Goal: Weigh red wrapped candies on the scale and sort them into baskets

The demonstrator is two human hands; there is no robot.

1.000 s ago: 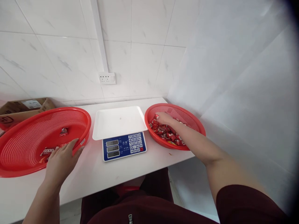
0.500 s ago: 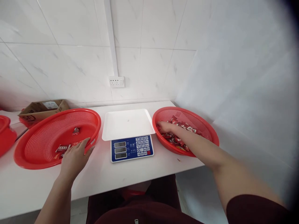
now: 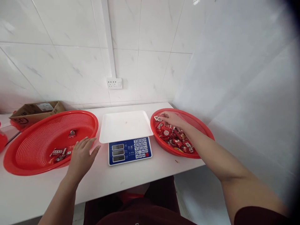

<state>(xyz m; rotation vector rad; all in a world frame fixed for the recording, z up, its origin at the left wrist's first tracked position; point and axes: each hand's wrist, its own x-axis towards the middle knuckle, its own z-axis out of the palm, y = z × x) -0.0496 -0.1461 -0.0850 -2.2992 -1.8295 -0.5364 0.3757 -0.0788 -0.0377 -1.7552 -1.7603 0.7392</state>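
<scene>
My right hand (image 3: 172,118) is over the right red basket (image 3: 203,126), its fingers pinching a small white-and-brown wrapped candy (image 3: 157,118). Beneath it, many red and brown candy packets (image 3: 173,137) lie heaped in that basket. My left hand (image 3: 82,156) hovers at the near right rim of the left red basket (image 3: 25,150), fingers spread, holding nothing. A few packets (image 3: 58,154) rest at the bottom of that basket, with a single red packet (image 3: 72,133) farther back. Between the baskets stands a blue digital scale (image 3: 130,151) with a bare white tray (image 3: 125,125).
An open cardboard box (image 3: 30,115) stands behind the left basket. The white table (image 3: 98,184) meets a tiled wall with a power socket (image 3: 114,83). A tiny brown scrap (image 3: 177,161) lies near the right basket.
My right hand has risen from the candy heap with a wrapped candy in its fingers. My left hand has shifted slightly right, off the left basket's rim. The view has turned a little.
</scene>
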